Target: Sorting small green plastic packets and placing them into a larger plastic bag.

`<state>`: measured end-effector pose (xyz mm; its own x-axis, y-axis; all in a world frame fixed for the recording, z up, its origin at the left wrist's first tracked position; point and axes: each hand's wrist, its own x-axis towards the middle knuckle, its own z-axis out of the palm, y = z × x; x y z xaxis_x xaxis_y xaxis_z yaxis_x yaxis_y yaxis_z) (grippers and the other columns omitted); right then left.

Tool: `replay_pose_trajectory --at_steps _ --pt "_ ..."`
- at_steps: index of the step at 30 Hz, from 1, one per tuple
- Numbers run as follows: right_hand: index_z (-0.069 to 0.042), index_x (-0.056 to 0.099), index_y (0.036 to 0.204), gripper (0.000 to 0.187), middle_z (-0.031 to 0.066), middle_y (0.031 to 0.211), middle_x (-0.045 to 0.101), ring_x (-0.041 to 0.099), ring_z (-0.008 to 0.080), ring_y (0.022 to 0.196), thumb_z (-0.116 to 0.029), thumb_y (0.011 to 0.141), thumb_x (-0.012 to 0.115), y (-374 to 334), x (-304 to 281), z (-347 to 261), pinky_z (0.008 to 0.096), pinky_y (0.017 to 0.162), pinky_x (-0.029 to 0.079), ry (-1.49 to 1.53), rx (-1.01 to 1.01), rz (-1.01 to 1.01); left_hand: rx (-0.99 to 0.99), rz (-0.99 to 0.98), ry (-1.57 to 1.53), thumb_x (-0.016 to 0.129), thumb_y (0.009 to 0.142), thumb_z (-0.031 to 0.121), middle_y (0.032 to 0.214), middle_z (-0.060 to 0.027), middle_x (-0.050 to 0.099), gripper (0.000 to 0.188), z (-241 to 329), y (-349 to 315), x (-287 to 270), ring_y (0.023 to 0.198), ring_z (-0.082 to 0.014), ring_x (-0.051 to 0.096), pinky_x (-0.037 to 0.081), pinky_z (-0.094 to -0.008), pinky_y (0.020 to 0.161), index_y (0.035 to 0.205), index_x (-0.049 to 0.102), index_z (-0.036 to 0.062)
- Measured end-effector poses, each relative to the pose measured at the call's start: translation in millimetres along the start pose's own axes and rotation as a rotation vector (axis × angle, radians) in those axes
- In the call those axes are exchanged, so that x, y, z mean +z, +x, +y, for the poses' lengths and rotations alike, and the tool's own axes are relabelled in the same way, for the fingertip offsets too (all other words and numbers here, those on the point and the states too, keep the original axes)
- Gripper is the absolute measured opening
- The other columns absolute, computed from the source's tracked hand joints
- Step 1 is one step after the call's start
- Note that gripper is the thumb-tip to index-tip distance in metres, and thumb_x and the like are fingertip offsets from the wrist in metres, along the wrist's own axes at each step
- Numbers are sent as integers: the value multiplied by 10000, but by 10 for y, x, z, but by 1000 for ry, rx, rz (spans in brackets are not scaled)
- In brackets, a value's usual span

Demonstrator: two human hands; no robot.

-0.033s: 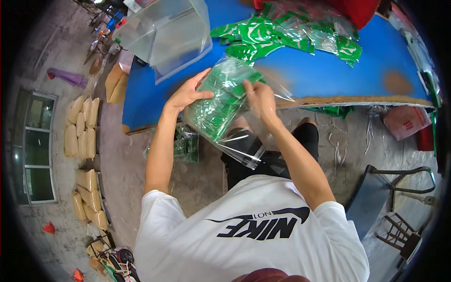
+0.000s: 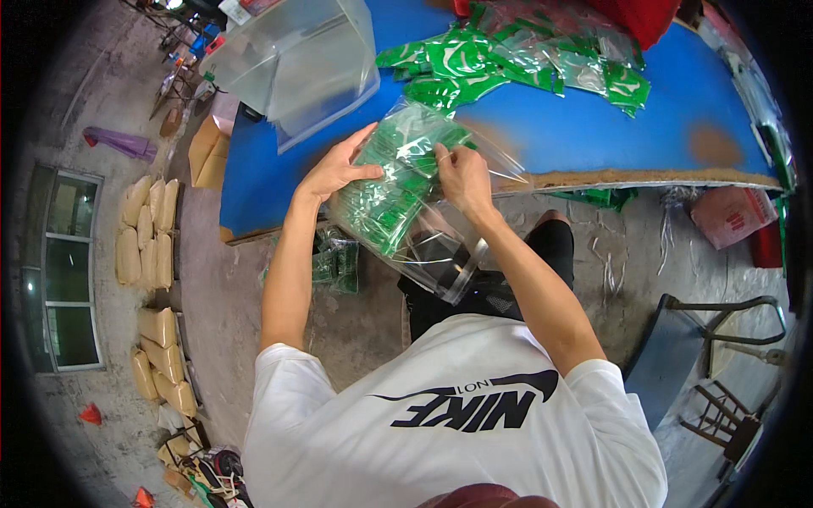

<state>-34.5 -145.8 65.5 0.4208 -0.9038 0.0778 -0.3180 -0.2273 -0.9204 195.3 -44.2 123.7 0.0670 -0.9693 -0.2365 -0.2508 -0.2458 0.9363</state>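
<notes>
A clear plastic bag point(image 2: 391, 210) filled with flat green packets is held above my lap at the table's front edge. My left hand point(image 2: 343, 169) grips its left side, thumb on top and fingers along the edge. On the other side, my right hand point(image 2: 466, 178) is closed in a pinch on the bag's loose clear film. The bag's lower end hangs slack and see-through toward my lap. Farther back on the blue table point(image 2: 584, 148) lies a spread heap of green and clear packets point(image 2: 461, 57).
A translucent plastic bin point(image 2: 318, 72) stands at the back left, beside a cardboard box point(image 2: 212, 152). Red material point(image 2: 644, 21) lies at the back right. More green packets point(image 2: 339, 264) are below the table. A folded cart point(image 2: 669, 347) and a wooden stool point(image 2: 720, 423) stand right.
My right hand, blurred in the earlier frame, now shows sharply with its fingers pinched, slightly left of where it was. The left hand keeps its grip on the bag.
</notes>
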Motion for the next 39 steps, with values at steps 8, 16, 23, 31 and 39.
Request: replay_pose_trajectory --at_steps 8,16,23,31,39 --pt "-8 640 803 469 265 757 662 643 479 753 -403 1011 498 136 14 -86 550 701 498 -168 -151 52 59 50 5 795 802 71 1619 -151 264 953 54 81 -133 1481 -234 261 219 -332 1199 1569 230 25" --pt "15 570 927 260 226 784 642 616 438 711 -218 1027 511 -496 79 -86 474 649 481 253 -216 -230 25 54 533 792 838 251 1587 -146 346 857 417 247 43 1473 -264 301 245 -402 1199 1544 337 83" --pt "-41 664 1142 208 107 924 666 658 141 794 -81 959 574 -880 -1244 -739 282 673 538 443 -344 -669 324 358 1344 521 889 694 1620 -111 280 867 104 177 892 1497 -365 218 102 -591 1207 1543 352 150" --pt "2 693 1087 285 160 1000 656 630 235 752 -108 832 631 -889 -1307 -1721 300 669 521 769 -1100 -466 225 508 1175 617 827 695 1599 -153 304 897 76 168 947 1489 -389 226 114 -677 1160 1524 383 181" --pt "-133 457 1462 983 265 1434 465 443 452 1329 -695 712 755 1948 -333 -117 549 1070 401 -441 -792 -98 91 384 1195 828 644 517 1624 -122 264 1069 135 -427 537 1508 -380 174 89 -637 1186 1539 357 169"
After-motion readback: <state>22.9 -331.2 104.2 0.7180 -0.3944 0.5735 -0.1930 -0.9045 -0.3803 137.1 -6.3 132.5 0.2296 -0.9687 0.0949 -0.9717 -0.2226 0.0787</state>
